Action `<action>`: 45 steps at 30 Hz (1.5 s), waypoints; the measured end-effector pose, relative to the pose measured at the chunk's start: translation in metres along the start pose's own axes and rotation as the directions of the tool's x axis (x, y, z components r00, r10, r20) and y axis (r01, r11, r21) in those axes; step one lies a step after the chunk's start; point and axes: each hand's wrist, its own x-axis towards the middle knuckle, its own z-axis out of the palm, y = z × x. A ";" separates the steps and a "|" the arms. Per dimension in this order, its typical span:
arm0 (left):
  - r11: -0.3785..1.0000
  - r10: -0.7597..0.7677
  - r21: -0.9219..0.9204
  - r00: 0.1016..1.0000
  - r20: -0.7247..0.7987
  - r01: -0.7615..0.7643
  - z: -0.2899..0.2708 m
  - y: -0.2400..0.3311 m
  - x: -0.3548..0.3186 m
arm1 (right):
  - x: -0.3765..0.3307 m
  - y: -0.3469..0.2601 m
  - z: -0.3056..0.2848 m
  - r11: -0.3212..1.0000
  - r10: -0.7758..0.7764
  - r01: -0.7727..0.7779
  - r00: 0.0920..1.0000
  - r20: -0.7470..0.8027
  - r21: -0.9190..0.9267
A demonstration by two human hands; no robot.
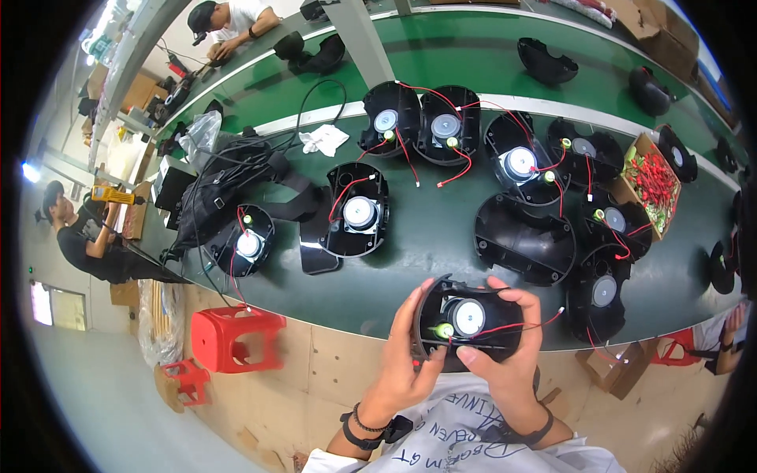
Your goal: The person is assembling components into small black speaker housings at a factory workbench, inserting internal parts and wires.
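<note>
Both my hands hold a rounded black plastic speaker housing [501, 311] just off the near table edge, its hollow side facing up. Inside it sits a round silver speaker [469, 317], with a small yellow-green cylinder [444, 330] beside it. A thin red wire [532, 323] runs out over the right rim to a small white plug. My left hand [408, 363] wraps the left side, thumb at the lower edge. On the other side, my right hand [509, 359] grips the rim, its thumb near the front edge. An empty black shell [524, 239] lies on the table beyond.
Several similar housings with speakers and red wires stand on the green table [426, 229]. A cardboard box of red wired parts [651, 181] is at right. A black bag [229, 197] and phone [319, 256] lie at left. Red stools [233, 339] stand below; co-workers [236, 24] sit farther off.
</note>
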 end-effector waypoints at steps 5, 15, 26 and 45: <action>0.984 0.100 0.141 0.993 0.070 -0.109 0.002 -0.007 0.006 | 0.009 -0.013 -0.005 1.000 0.001 -0.001 1.000 -0.009 -0.016; 0.942 -0.222 -0.273 0.973 -0.068 0.196 0.024 0.027 0.014 | 0.005 -0.016 -0.003 0.989 0.013 -0.009 1.000 0.023 -0.150; 0.813 0.279 0.582 0.887 -0.369 -0.013 0.050 -0.086 0.014 | 0.004 -0.009 -0.006 0.985 -0.008 -0.001 0.998 -0.054 -0.171; 0.957 0.287 0.113 0.933 -0.215 -0.268 0.021 -0.037 0.034 | 0.003 -0.029 -0.021 0.703 -0.429 0.364 0.902 0.045 -0.611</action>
